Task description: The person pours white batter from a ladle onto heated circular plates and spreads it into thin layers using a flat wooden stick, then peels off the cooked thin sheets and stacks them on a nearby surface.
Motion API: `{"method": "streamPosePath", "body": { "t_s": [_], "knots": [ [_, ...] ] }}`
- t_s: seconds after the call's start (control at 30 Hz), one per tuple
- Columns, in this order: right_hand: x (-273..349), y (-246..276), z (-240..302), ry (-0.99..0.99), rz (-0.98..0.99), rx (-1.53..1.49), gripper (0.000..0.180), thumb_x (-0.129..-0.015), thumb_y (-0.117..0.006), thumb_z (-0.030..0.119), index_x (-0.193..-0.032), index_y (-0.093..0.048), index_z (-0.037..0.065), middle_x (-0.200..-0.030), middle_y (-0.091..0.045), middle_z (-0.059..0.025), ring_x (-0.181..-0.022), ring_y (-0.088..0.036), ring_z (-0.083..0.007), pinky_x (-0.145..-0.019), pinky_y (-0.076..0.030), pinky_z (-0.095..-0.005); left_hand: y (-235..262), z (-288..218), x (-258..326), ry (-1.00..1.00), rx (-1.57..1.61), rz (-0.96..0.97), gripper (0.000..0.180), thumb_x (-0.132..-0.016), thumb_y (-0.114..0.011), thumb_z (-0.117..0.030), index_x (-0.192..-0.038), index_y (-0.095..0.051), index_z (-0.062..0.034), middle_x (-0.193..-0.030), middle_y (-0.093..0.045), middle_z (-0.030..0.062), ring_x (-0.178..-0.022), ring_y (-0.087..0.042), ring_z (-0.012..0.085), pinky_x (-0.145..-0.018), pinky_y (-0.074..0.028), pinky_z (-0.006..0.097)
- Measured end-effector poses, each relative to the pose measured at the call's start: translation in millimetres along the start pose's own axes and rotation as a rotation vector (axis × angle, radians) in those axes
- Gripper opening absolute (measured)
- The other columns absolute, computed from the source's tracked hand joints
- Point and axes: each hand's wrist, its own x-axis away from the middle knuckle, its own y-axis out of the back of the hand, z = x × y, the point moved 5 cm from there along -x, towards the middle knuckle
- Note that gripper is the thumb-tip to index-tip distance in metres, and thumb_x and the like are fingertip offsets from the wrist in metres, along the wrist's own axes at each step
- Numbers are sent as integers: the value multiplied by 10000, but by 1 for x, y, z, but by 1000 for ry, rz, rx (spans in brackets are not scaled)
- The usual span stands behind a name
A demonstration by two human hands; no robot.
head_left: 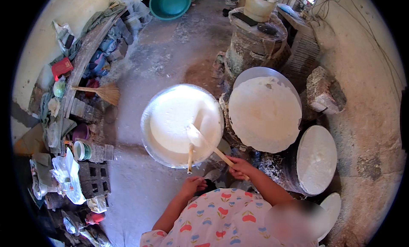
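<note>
A wide metal basin of white batter sits on the floor in front of me. My right hand grips the wooden handle of a flat ladle whose end lies in the batter. A second wooden stick leans over the basin's near rim. My left hand hovers just below that stick's end, fingers loosely apart, holding nothing. To the right of the basin a thin white sheet lies spread over a round steamer top.
A round white lid rests at the right, beside a rough stone block. A straw broom, concrete blocks and cluttered shelves line the left wall. A green tub and a cream bucket stand at the back.
</note>
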Motion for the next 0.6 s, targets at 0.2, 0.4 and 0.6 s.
{"method": "streamPosePath", "body": {
  "t_s": [0.2, 0.4, 0.6],
  "knots": [
    [117, -9, 6, 236, 186, -308, 717, -892, -564, 71, -1495, -215, 237, -704, -452, -29, -410, -328, -35, -356, -297, -180, -32, -31, -18, -94, -57, 37, 207, -933, -541, -157, -999, -628, 19, -885, -663, 102, -790, -652, 184, -708, -536, 296],
    [179, 20, 21, 589, -168, -204, 759, -814, -484, -63, -1487, -262, 209, -725, -514, -58, -424, -366, -57, -368, -314, -207, -96, -156, -51, -874, -469, 9, 150, -919, -544, -103, -983, -643, -9, -878, -654, 84, -792, -617, 171, -721, -494, 285],
    [185, 62, 41, 678, -491, -65, 696, -840, -519, -38, -1462, -328, 209, -706, -520, -23, -422, -385, -58, -365, -326, -223, -205, -278, -83, -1599, -959, -24, 374, -803, -611, -22, -1173, -556, -3, -1203, -562, 196, -1118, -523, 374, -966, -423, 429]
  ]
}}
